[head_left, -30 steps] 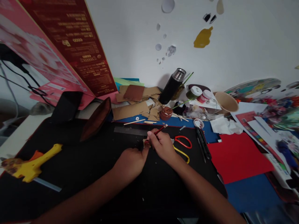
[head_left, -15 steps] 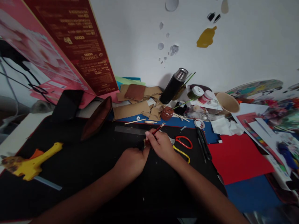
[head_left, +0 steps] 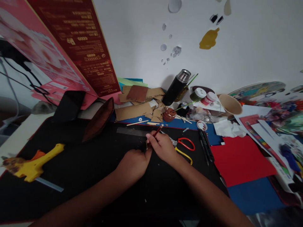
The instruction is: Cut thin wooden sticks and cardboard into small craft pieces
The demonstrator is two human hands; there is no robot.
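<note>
Between the fingers of my right hand (head_left: 164, 147) is a red pencil (head_left: 157, 130), its light-tipped end slanting up and away; the lower end is hidden by the hand. My left hand (head_left: 133, 162) is closed, fingertips meeting the right hand's. A small brown piece (head_left: 147, 145), which looks like cardboard, shows at the left fingertips and is mostly covered. Just beyond both hands lies a clear ruler (head_left: 130, 131). Pliers with one red and one yellow handle (head_left: 187, 144) rest right beside my right hand, partly behind it.
A yellow glue gun (head_left: 35, 165) lies at left on the black mat (head_left: 94, 170). Cardboard scraps (head_left: 132, 112), a brown paint pot (head_left: 169, 115) and a black flask (head_left: 176, 88) stand along the back. Black pens (head_left: 205, 146) and red paper (head_left: 243, 160) are at right.
The pencil's upper end has shifted slightly left and down, and my right fingers with it. My left hand keeps nearly the same place.
</note>
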